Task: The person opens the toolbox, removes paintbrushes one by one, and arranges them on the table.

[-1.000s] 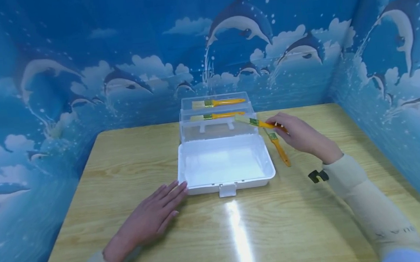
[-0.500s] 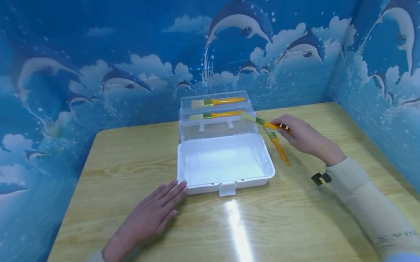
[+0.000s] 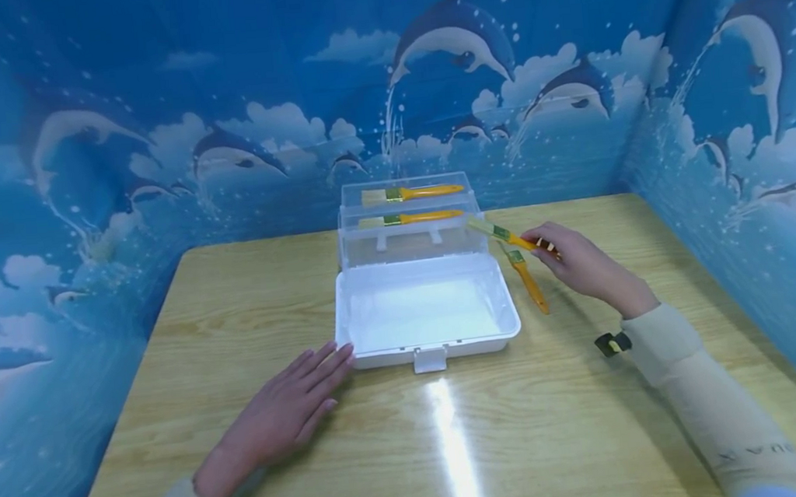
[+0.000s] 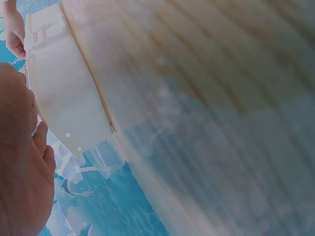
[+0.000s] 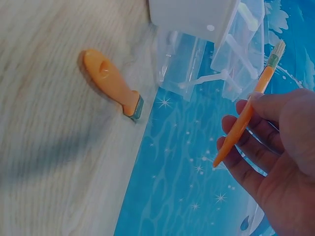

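My right hand (image 3: pixel 577 259) pinches a paintbrush (image 5: pixel 241 123) by its orange handle, pale bristles pointing left toward the clear trays. Below it, a second paintbrush (image 3: pixel 529 281) lies on the table beside the box's right side. In the centre stands a white plastic box (image 3: pixel 427 305), its lid raised, its bottom bare. Two more brushes rest in the clear upper trays: a far brush (image 3: pixel 429 191) and a nearer brush (image 3: pixel 427 216). My left hand (image 3: pixel 284 406) has its fingers extended, fingertips right at the box's front left corner.
The wooden table (image 3: pixel 248 307) runs back to a blue dolphin-print curtain (image 3: pixel 277 133), which also closes off both sides. A latch (image 3: pixel 430 359) hangs from the box's front. Clear hinge arms (image 5: pixel 206 78) show at the trays' side in the right wrist view.
My right hand has drawn the held paintbrush a little to the right and slightly down, away from the trays. My left hand and the box keep their places.
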`<state>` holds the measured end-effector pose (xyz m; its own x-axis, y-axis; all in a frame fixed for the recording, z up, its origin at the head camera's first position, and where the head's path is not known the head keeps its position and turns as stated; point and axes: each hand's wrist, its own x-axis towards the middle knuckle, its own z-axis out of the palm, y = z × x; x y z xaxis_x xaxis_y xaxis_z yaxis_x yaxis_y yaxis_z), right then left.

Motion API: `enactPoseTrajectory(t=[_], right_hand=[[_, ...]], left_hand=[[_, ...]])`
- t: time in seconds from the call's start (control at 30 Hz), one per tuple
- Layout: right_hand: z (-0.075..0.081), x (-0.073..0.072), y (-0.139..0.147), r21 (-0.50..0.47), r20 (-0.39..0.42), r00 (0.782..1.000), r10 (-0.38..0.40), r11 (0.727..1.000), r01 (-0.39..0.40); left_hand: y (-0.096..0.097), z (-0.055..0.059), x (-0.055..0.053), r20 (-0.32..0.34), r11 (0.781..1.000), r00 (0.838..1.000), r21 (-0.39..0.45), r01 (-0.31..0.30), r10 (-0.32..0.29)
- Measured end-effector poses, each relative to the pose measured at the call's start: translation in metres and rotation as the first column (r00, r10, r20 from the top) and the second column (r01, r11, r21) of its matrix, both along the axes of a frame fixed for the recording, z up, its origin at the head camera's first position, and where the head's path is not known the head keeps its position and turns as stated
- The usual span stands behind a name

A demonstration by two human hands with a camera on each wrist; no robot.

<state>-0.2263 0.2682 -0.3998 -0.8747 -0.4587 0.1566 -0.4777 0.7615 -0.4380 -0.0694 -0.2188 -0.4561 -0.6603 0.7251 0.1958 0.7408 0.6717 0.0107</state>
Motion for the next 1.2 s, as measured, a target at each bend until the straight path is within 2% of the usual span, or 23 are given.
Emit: enactPoseTrajectory(t=[0.53, 0.83, 1.2], right_hand=[[-0.013, -0.003, 0.012, -0.023, -0.008, 1.0, 0.005, 1.0, -0.005], [-0.021, -0.007, 0.018, -0.017, 0.027, 0.998, -0.06, 0.998, 0.061], [-0.023, -0.009, 0.022, 0.026, 0.115, 0.984, -0.137, 0.991, 0.135]], left_hand=[[0.0, 0.001, 0.001, 0.016, 1.0, 1.0, 0.001, -0.011, 0.011], [0.0, 0.002, 0.0, 0.036, 1.0, 0.999, -0.005, -0.018, 0.019], [0.0, 0.002, 0.001, 0.009, 1.0, 1.0, 0.023, -0.005, 0.005]])
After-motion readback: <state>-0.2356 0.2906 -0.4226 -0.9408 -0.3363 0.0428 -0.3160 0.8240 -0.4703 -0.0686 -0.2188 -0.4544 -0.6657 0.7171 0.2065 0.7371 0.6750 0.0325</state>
